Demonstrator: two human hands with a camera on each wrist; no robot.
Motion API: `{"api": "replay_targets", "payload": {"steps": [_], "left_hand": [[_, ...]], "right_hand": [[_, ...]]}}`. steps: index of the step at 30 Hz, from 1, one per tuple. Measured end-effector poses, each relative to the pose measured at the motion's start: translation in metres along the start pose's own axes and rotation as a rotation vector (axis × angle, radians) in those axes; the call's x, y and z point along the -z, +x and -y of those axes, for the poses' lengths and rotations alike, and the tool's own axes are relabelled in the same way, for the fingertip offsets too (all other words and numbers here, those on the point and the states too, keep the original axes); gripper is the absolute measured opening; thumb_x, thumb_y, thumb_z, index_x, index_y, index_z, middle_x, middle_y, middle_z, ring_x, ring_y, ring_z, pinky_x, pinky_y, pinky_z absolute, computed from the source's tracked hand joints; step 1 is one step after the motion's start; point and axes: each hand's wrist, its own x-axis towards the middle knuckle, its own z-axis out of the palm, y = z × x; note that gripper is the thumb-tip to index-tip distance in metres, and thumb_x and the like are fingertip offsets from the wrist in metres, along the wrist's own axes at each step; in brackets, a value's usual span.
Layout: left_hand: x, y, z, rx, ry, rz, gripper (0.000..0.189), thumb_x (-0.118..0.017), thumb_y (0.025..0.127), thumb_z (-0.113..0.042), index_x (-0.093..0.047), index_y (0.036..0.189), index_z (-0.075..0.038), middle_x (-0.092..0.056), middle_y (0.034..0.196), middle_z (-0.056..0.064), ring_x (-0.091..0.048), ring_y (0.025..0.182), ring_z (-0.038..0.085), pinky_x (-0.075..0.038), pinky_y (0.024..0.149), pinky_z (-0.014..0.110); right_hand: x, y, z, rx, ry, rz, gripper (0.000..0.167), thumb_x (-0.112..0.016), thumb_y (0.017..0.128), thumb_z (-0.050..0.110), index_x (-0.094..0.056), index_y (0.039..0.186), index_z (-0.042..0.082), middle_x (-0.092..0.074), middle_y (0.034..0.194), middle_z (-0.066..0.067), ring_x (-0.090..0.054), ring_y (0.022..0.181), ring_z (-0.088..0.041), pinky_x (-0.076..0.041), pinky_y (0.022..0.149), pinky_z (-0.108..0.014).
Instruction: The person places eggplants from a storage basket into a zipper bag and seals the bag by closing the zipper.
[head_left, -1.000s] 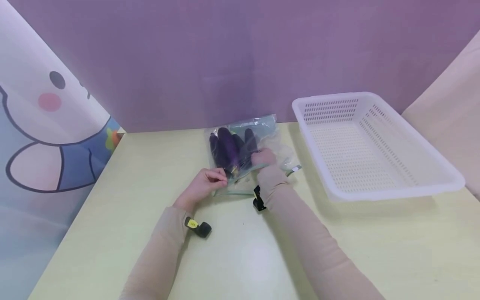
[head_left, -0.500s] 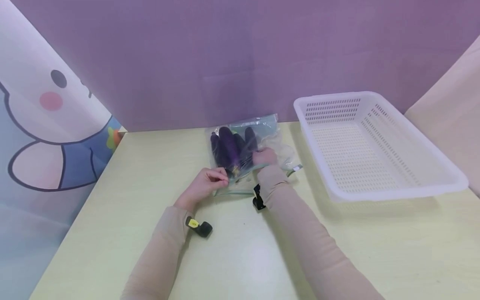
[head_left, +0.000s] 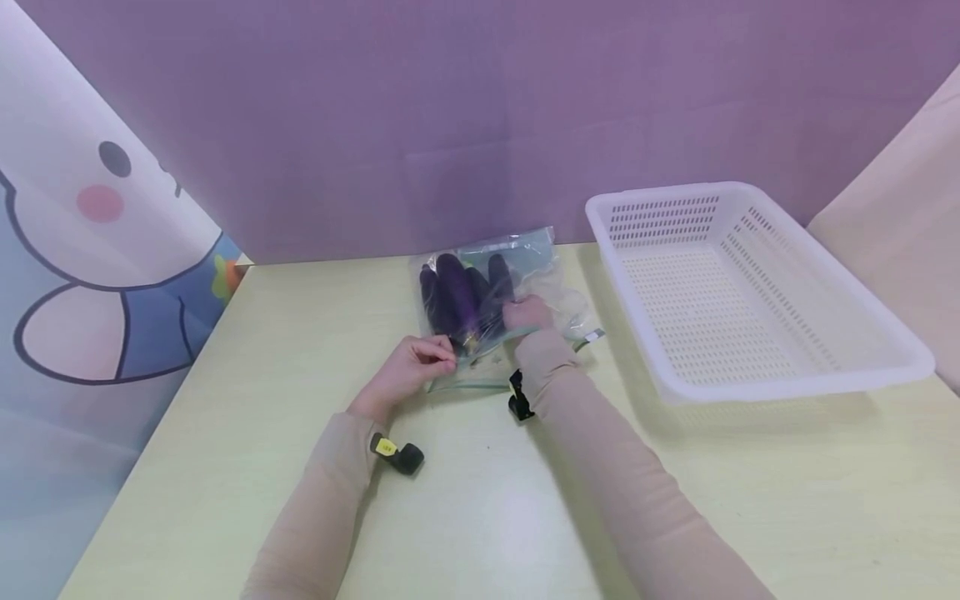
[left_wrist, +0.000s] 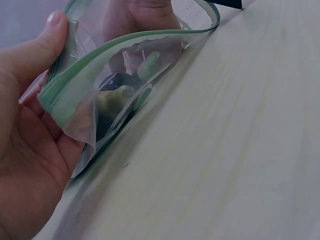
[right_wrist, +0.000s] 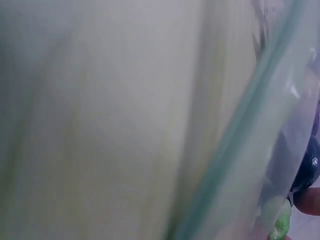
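A clear zip bag (head_left: 536, 258) with a green seal strip (left_wrist: 125, 39) lies at the back of the table, with several dark purple eggplants (head_left: 456, 292) inside. My left hand (head_left: 408, 367) pinches the left edge of the bag's mouth between thumb and fingers; the left wrist view shows that mouth parted. Reaching in through it, my right hand (head_left: 528, 312) grips the rightmost eggplant (head_left: 500, 277) near its lower end. In the right wrist view a finger (right_wrist: 307, 201) touches a dark eggplant beside a green stem (right_wrist: 282, 222). Plastic partly veils the right hand's fingers.
A white perforated plastic basket (head_left: 645, 333) stands on the right of the pale table (head_left: 465, 517). Behind the bag rises a purple backdrop (head_left: 337, 125). A cartoon-printed cloth (head_left: 67, 333) hangs at the left.
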Motion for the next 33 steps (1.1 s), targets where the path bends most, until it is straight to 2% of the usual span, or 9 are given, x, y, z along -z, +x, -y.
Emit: {"api": "replay_targets", "payload": {"steps": [5,10,14,17,20,22,26,30,33], "left_hand": [[0.0,0.0,-0.001,0.02,0.002,-0.004,0.032,-0.069,0.081,-0.002,-0.073,0.08,-0.033,-0.06,0.08,-0.008,-0.051,0.073,0.005,-0.045,0.067,0.015],[-0.002,0.001,-0.002,0.031,0.022,-0.013,0.045,-0.063,0.081,0.009,-0.072,0.079,-0.035,-0.06,0.08,-0.01,-0.051,0.072,0.004,-0.045,0.066,0.015],[-0.002,0.0,-0.003,0.026,0.007,-0.022,0.042,-0.064,0.081,0.008,-0.072,0.079,-0.034,-0.06,0.079,-0.01,-0.051,0.073,0.004,-0.044,0.065,0.014],[-0.002,-0.001,-0.003,0.023,-0.006,-0.026,0.037,-0.067,0.081,0.005,-0.073,0.079,-0.032,-0.06,0.079,-0.008,-0.051,0.073,0.005,-0.044,0.065,0.014],[-0.003,-0.001,-0.003,0.033,-0.005,-0.028,0.039,-0.066,0.081,0.006,-0.073,0.079,-0.032,-0.06,0.079,-0.008,-0.051,0.073,0.006,-0.044,0.065,0.015],[-0.003,0.0,-0.003,0.04,0.002,-0.033,0.043,-0.064,0.081,0.009,-0.072,0.078,-0.033,-0.06,0.079,-0.008,-0.051,0.073,0.006,-0.044,0.066,0.015],[-0.002,0.001,-0.003,0.059,0.017,-0.045,0.046,-0.061,0.081,0.013,-0.073,0.077,-0.032,-0.059,0.078,-0.009,-0.051,0.073,0.007,-0.044,0.066,0.015],[-0.002,0.001,-0.004,0.074,0.027,-0.05,0.024,-0.061,0.081,0.014,-0.074,0.083,-0.006,-0.059,0.078,-0.009,-0.051,0.073,0.007,-0.045,0.066,0.016],[-0.002,0.001,-0.004,0.068,0.041,-0.05,0.01,-0.061,0.081,0.013,-0.065,0.089,0.017,-0.058,0.077,-0.009,-0.05,0.072,0.007,-0.044,0.066,0.017]], "right_hand": [[-0.008,0.014,-0.008,0.014,-0.007,-0.024,0.03,-0.046,0.087,0.027,-0.043,0.063,0.01,-0.065,0.098,-0.017,-0.057,0.085,-0.03,-0.048,0.085,-0.041],[-0.01,0.017,-0.012,0.019,0.004,-0.02,0.031,-0.047,0.088,0.028,-0.04,0.063,0.012,-0.064,0.096,-0.017,-0.056,0.084,-0.029,-0.048,0.086,-0.041],[-0.007,0.01,-0.008,0.005,-0.015,0.002,0.031,-0.045,0.089,0.03,-0.04,0.065,0.011,-0.063,0.095,-0.017,-0.055,0.084,-0.029,-0.048,0.084,-0.041],[-0.002,0.002,-0.004,-0.006,-0.019,0.012,0.031,-0.045,0.088,0.03,-0.051,0.074,0.004,-0.064,0.101,-0.02,-0.058,0.088,-0.031,-0.048,0.085,-0.041],[0.003,-0.006,-0.001,-0.021,0.007,0.022,0.041,-0.045,0.088,0.031,-0.06,0.1,-0.005,-0.063,0.112,-0.022,-0.059,0.094,-0.032,-0.048,0.086,-0.04],[0.006,-0.011,0.002,-0.024,0.035,0.038,0.049,-0.045,0.089,0.032,-0.057,0.113,-0.008,-0.061,0.115,-0.023,-0.058,0.094,-0.032,-0.048,0.085,-0.039],[0.01,-0.017,0.003,-0.009,0.05,0.072,0.053,-0.044,0.09,0.034,-0.054,0.118,-0.01,-0.06,0.116,-0.024,-0.057,0.097,-0.034,-0.048,0.087,-0.04],[0.011,-0.022,0.002,-0.003,0.082,0.106,0.058,-0.048,0.091,0.031,-0.044,0.13,-0.012,-0.051,0.13,-0.028,-0.052,0.117,-0.039,-0.041,0.102,-0.043],[0.012,-0.025,0.0,-0.007,0.163,0.136,0.065,-0.051,0.091,0.028,-0.032,0.138,-0.012,-0.04,0.141,-0.029,-0.04,0.129,-0.041,-0.033,0.109,-0.045]]}}
